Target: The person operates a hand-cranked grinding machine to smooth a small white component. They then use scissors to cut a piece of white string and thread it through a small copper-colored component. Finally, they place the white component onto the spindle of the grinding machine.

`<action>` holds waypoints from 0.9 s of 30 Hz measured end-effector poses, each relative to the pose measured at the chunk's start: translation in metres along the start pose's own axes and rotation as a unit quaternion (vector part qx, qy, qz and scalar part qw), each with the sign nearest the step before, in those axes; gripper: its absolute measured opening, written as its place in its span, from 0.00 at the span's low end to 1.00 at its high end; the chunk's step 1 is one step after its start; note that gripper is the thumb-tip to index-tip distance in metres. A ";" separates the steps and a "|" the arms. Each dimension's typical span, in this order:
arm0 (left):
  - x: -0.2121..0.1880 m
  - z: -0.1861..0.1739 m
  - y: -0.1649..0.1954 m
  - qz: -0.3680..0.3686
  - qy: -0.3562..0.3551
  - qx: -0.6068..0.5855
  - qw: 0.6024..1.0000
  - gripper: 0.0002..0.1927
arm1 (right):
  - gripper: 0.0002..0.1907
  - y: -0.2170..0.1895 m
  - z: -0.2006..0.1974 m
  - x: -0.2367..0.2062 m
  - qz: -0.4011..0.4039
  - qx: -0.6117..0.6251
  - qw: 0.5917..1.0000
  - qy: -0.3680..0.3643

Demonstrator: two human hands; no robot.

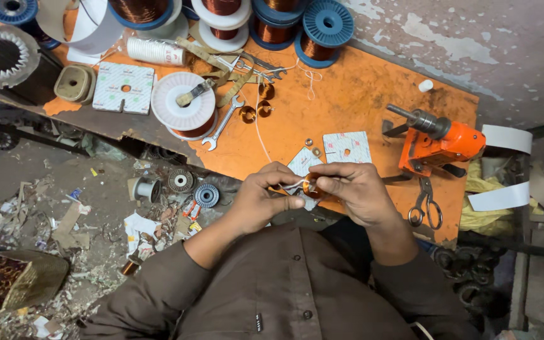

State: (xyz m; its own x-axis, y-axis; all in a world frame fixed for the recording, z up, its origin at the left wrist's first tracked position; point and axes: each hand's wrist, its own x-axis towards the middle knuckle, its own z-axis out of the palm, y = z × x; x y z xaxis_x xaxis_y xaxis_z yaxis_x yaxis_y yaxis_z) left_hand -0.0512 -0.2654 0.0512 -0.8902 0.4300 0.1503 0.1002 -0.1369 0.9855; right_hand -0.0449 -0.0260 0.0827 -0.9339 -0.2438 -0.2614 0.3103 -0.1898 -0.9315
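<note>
Right now you hold a small copper coil [310, 186] between both hands: a tight ring of reddish-brown enamelled wire, glossy, with a pale strip of insulating paper [295, 185] running off its left side.

Coil: only part of the ring shows. Fingers cover its lower and right edges, so you cannot tell how thick the winding is or whether any wire ends hang loose. Whether the paper strip wraps the coil or only lies against it is hard to make out.

Your right hand [354, 192] has thumb and forefinger pressed together on the coil's right side, pinching it. The other fingers curl underneath, out of sight.

Your left hand [262, 198] closes on the pale strip just left of the coil, thumb [286, 203] lying along below it and forefinger arched over the top. The fingertips of the two hands almost meet, with the coil between them.

Beyond your fingertips, on the orange bench [347, 101], lie two white patterned cards [346, 147], one partly hidden by your knuckles. Right of your right hand, scissors [424, 203] lie below an orange hand winder [439, 141]. Further past your fingers sit two more small copper coils [256, 111], a spanner [221, 123] and a white spool [182, 104] of copper wire. The spools at the far edge are cut off by the frame.
</note>
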 end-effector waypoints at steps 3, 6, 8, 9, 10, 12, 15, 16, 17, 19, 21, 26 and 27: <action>-0.001 0.004 -0.009 0.006 -0.001 -0.035 0.999 0.14 | 0.17 0.001 0.000 0.000 0.011 0.023 1.000 -0.010; -0.001 0.002 -0.012 0.023 0.006 0.009 1.000 0.09 | 0.16 -0.001 -0.001 0.000 0.006 0.038 0.999 -0.030; -0.001 -0.001 -0.010 0.038 0.007 0.039 0.998 0.08 | 0.16 -0.002 -0.002 0.000 0.004 0.050 0.998 -0.036; 0.000 -0.003 -0.008 0.045 0.008 0.045 0.998 0.08 | 0.16 -0.002 -0.003 0.000 0.002 0.049 0.998 -0.036; 0.000 -0.006 -0.004 0.051 0.009 0.050 0.997 0.07 | 0.15 -0.003 -0.003 0.000 0.000 0.050 0.998 -0.036; 0.000 -0.011 0.004 0.045 0.009 0.105 0.993 0.08 | 0.15 -0.003 -0.003 0.000 -0.001 0.049 0.998 -0.034; -0.002 -0.016 0.022 0.029 0.052 0.367 0.928 0.17 | 0.15 -0.003 -0.002 0.001 -0.004 0.033 0.999 -0.026; -0.004 -0.016 0.029 0.037 0.095 0.518 0.849 0.27 | 0.15 -0.003 -0.001 0.001 -0.007 0.020 1.000 -0.021; -0.005 -0.015 0.035 0.044 0.135 0.653 0.744 0.37 | 0.15 -0.003 -0.001 0.001 -0.009 0.006 1.000 -0.016; -0.006 -0.016 0.046 0.054 0.102 0.567 0.816 0.37 | 0.15 -0.004 0.001 0.002 -0.022 -0.039 0.999 -0.008; -0.005 -0.018 0.052 0.065 0.061 0.443 0.892 0.36 | 0.16 -0.005 0.003 0.002 -0.033 -0.080 0.996 -0.004; 0.007 -0.019 0.045 0.024 -0.054 0.254 0.965 0.26 | 0.15 -0.011 0.006 0.000 -0.082 -0.144 0.985 -0.043; 0.007 -0.018 0.040 -0.030 -0.057 0.235 0.970 0.22 | 0.15 -0.012 0.006 0.000 -0.085 -0.160 0.983 -0.042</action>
State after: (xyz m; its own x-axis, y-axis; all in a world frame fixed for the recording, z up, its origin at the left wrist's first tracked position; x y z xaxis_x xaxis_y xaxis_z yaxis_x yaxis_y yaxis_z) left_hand -0.0617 -0.2839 0.0908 -0.8487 0.5239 0.0720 0.2647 0.3029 0.9155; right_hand -0.0472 -0.0291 0.0951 -0.9455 -0.3139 -0.0869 0.0677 0.0717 -0.9951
